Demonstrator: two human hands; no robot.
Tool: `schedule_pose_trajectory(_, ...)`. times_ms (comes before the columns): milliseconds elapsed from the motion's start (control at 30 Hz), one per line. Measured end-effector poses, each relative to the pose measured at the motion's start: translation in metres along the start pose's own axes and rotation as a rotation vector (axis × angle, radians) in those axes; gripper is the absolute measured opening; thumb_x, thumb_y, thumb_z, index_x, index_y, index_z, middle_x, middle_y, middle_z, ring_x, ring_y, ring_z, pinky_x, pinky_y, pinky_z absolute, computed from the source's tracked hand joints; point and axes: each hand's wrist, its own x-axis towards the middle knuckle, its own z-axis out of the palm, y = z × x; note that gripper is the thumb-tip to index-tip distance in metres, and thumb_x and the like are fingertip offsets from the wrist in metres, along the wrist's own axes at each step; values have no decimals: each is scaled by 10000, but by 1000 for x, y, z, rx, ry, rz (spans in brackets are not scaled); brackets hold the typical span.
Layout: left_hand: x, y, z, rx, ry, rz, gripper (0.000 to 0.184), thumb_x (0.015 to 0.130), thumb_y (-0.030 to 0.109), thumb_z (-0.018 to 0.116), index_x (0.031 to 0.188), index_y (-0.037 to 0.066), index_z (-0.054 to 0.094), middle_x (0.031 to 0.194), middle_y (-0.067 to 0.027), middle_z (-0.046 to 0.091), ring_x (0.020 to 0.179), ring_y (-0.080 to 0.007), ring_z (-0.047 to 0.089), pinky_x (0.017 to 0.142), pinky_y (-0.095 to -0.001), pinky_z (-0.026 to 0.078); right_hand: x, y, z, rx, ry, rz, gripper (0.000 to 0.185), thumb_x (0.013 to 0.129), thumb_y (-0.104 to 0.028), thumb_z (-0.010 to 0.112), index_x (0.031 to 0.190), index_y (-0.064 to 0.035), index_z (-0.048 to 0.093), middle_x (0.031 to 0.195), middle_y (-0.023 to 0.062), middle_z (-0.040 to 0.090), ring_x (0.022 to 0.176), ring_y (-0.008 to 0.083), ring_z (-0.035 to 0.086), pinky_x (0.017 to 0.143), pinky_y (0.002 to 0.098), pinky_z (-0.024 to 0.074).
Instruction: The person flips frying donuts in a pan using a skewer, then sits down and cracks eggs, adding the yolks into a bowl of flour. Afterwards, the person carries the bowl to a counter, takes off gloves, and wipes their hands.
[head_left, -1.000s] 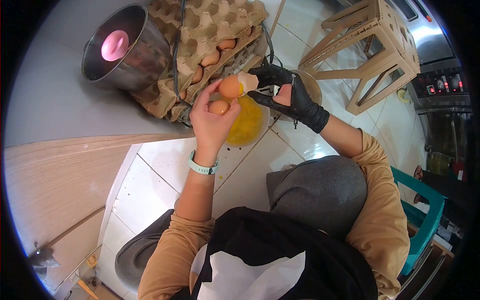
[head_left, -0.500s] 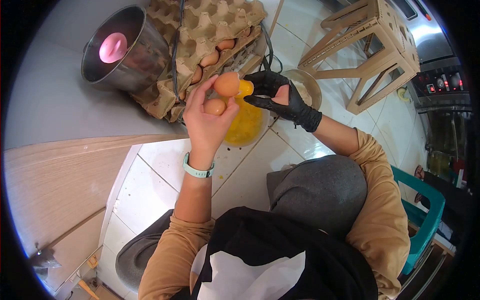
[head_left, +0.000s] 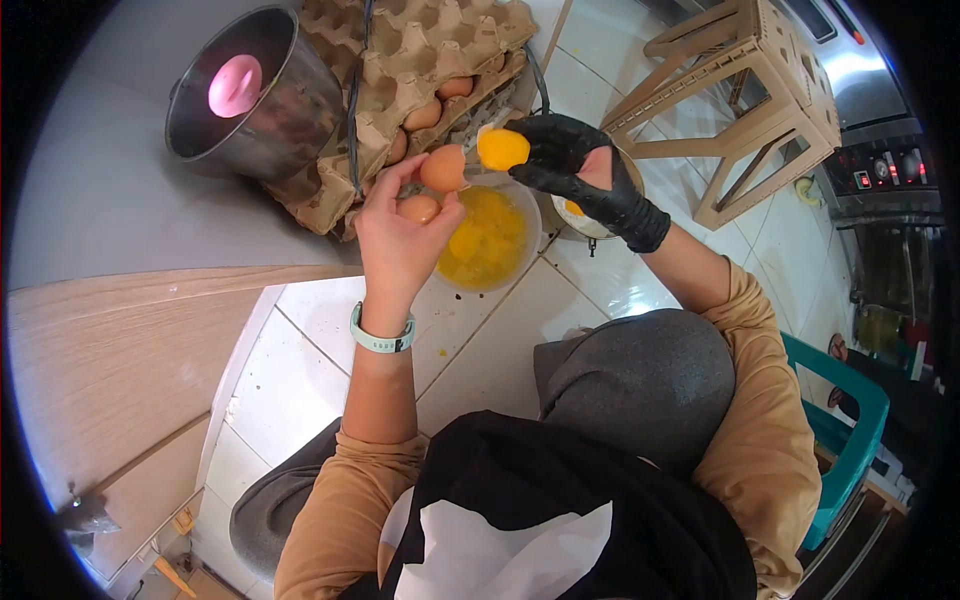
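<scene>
Bare-skinned, my left hand [head_left: 398,235] holds a brown eggshell half [head_left: 443,169] at its fingertips and a whole-looking egg [head_left: 419,209] lower against the palm. My right hand [head_left: 585,175], in a torn black glove, grips the other shell half, which has an orange yolk [head_left: 503,150] in it. The two shell halves are apart. Below them a clear bowl [head_left: 533,235] contains yolks and egg liquid. Partly hidden behind my right hand is a metal bowl [head_left: 636,170] with pale contents and a yolk.
Stacked egg cartons [head_left: 420,45] with several brown eggs stand beyond my left hand. At the left is a metal pot [head_left: 290,110] with a pink object [head_left: 235,86]. A tan stool [head_left: 765,80] stands at the upper right, a green chair [head_left: 865,430] at the right.
The shell halves have separated, with the yolk now in the right-hand one. My right hand has moved slightly up, and my left hand has shifted left with its shell half and egg.
</scene>
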Motion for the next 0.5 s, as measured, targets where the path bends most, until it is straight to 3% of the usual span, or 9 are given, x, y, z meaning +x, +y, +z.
schedule_pose_trajectory(500,-2,0,0,19,-9,-24,425,651,103,705,1045,0,585,923,-130,648,849,-207,629,768,-291,484,-1,-16,-3,-63,-7,53,464,755,-53,709,1172,4,514,1109,100,599,1004,154,572,900,289,463)
